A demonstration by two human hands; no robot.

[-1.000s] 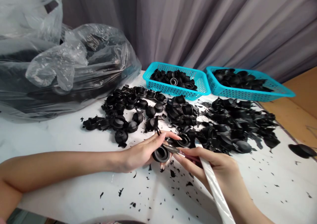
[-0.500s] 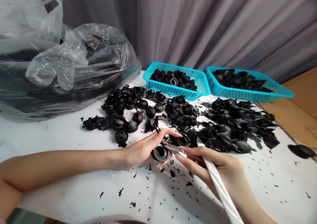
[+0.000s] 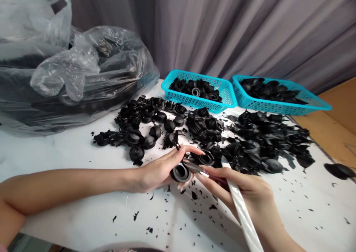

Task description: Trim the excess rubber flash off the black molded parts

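Note:
My left hand (image 3: 160,170) is closed around a black ribbed rubber piece (image 3: 180,172), its round open end turned toward me. In my right hand (image 3: 244,190) is a small pair of scissors (image 3: 193,166) with metal blades and a dark reddish handle, mostly covered by my fingers. The blade tips touch or nearly touch the upper edge of the rubber piece. A long white stick (image 3: 241,207), seemingly wrapped, also lies across my right hand, between thumb and fingers. Just beyond both hands lie piled black rubber pieces (image 3: 136,137).
Two blue baskets (image 3: 198,104) (image 3: 280,105) with black pieces stand at the back. A big clear plastic bag (image 3: 83,81) fills the left. Ragged black pieces (image 3: 267,140) are heaped at right; black scraps (image 3: 194,195) dot the white table (image 3: 97,207). A lone black piece (image 3: 339,170) lies far right.
The white stick's near end has swung left a little. My hands, the rubber piece and the scissors stay almost in place, and the view has shifted very slightly.

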